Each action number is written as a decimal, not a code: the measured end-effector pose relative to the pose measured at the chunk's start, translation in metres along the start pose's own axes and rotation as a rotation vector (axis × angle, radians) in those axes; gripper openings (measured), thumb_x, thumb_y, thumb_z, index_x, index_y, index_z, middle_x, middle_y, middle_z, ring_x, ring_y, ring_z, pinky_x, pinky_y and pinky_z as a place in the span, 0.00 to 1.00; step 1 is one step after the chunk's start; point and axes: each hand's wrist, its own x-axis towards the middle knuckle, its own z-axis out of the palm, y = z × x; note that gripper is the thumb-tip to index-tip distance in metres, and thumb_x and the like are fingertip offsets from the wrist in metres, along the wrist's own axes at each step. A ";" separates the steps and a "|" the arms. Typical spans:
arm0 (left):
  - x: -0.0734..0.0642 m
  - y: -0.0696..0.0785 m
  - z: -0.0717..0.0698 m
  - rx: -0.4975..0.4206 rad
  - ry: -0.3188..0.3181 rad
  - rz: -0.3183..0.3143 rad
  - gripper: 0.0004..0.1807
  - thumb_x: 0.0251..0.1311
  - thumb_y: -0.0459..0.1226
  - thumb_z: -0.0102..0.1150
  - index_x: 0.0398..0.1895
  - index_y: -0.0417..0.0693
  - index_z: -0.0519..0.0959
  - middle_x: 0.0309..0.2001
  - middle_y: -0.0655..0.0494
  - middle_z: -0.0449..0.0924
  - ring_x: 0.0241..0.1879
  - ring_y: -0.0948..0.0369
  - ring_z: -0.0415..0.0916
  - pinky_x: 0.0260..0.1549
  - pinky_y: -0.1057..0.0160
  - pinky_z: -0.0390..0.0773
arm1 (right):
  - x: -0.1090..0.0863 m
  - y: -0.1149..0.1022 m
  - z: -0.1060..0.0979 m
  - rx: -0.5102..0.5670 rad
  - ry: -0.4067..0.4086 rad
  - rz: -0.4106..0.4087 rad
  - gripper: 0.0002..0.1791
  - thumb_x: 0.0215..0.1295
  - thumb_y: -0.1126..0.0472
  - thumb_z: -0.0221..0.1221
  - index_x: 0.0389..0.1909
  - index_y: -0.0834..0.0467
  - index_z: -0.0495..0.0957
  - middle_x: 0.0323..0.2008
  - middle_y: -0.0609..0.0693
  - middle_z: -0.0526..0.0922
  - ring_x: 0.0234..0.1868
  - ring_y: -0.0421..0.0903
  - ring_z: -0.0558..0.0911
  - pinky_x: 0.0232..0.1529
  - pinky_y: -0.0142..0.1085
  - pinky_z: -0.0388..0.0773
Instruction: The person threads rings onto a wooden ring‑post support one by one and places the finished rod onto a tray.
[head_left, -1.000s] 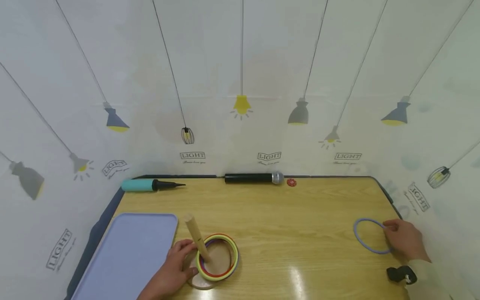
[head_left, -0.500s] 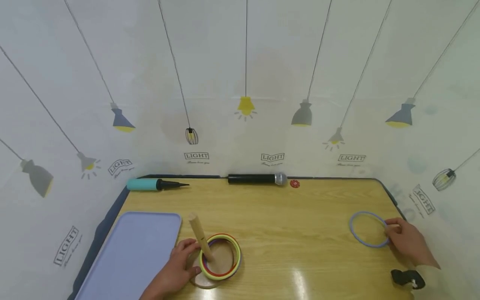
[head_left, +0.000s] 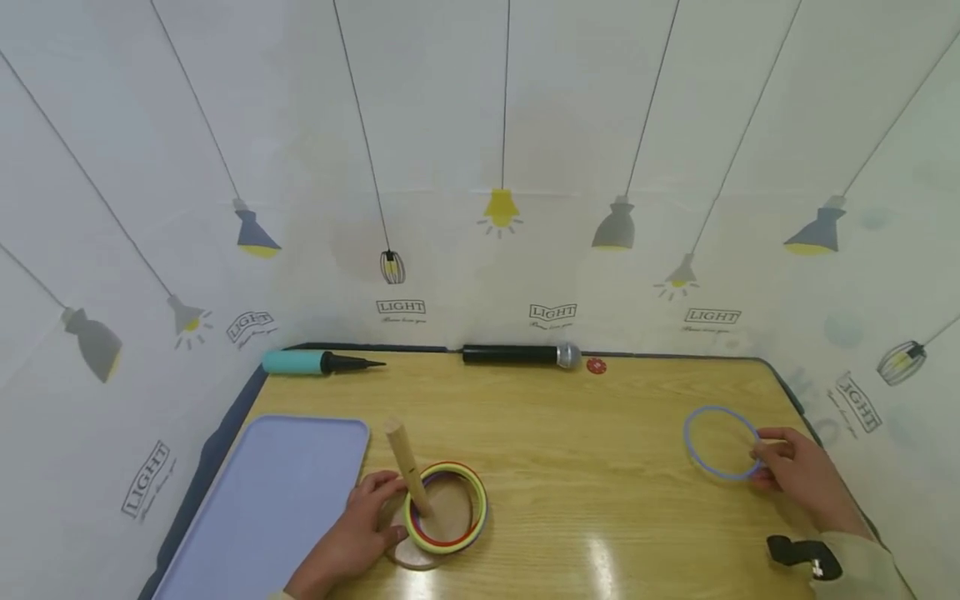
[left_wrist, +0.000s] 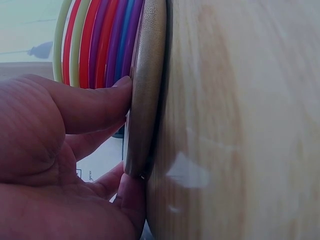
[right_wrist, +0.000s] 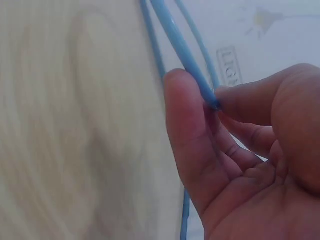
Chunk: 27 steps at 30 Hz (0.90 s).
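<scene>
A wooden peg point(head_left: 405, 462) leans up from a round wooden base point(left_wrist: 145, 90) on the table. Around the peg lies a stack of rings point(left_wrist: 102, 45) in yellow, red, purple and blue. My left hand point(head_left: 358, 525) grips the base's edge, thumb on top and fingers at the rim, in the left wrist view. Far to the right, my right hand point(head_left: 806, 479) pinches a thin blue ring point(head_left: 716, 408) between thumb and fingers. That ring is tilted above the table, as its faint shadow in the right wrist view shows.
A lilac tray point(head_left: 277, 492) lies left of the peg. Along the back edge are a teal hand pump point(head_left: 292, 362), a black microphone point(head_left: 517, 355) and a small red chip point(head_left: 596, 366). Patterned cloth walls point(head_left: 480, 125) rise behind and beside the table.
My right hand has lifted the blue ring off the table and shifted it a little left and back. The left hand stays on the base. The head view has swung slightly left.
</scene>
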 end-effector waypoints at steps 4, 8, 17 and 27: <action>0.000 0.003 0.001 0.001 -0.010 -0.033 0.34 0.46 0.33 0.79 0.61 0.55 0.83 0.63 0.50 0.76 0.65 0.44 0.70 0.61 0.39 0.71 | -0.006 -0.016 0.011 0.066 0.020 -0.007 0.28 0.83 0.60 0.52 0.73 0.75 0.60 0.47 0.67 0.87 0.31 0.43 0.90 0.36 0.42 0.89; 0.002 0.014 -0.007 -0.061 -0.053 -0.063 0.33 0.47 0.32 0.78 0.61 0.53 0.83 0.64 0.47 0.75 0.66 0.41 0.68 0.63 0.35 0.69 | -0.010 -0.036 0.020 0.137 -0.001 -0.057 0.28 0.84 0.61 0.51 0.74 0.74 0.60 0.43 0.54 0.88 0.33 0.44 0.90 0.37 0.42 0.90; 0.002 0.019 -0.015 -0.031 -0.021 -0.017 0.32 0.45 0.31 0.78 0.59 0.46 0.82 0.61 0.41 0.75 0.61 0.39 0.69 0.60 0.44 0.69 | -0.003 -0.105 0.043 0.228 -0.043 -0.225 0.27 0.83 0.56 0.54 0.72 0.68 0.65 0.40 0.42 0.86 0.34 0.47 0.91 0.39 0.45 0.89; 0.007 0.033 -0.023 -0.092 -0.155 -0.190 0.32 0.51 0.32 0.78 0.62 0.54 0.82 0.67 0.46 0.72 0.71 0.41 0.64 0.70 0.35 0.64 | -0.028 -0.185 0.072 0.404 -0.037 -0.380 0.17 0.81 0.61 0.57 0.64 0.62 0.74 0.36 0.46 0.86 0.27 0.46 0.90 0.32 0.44 0.89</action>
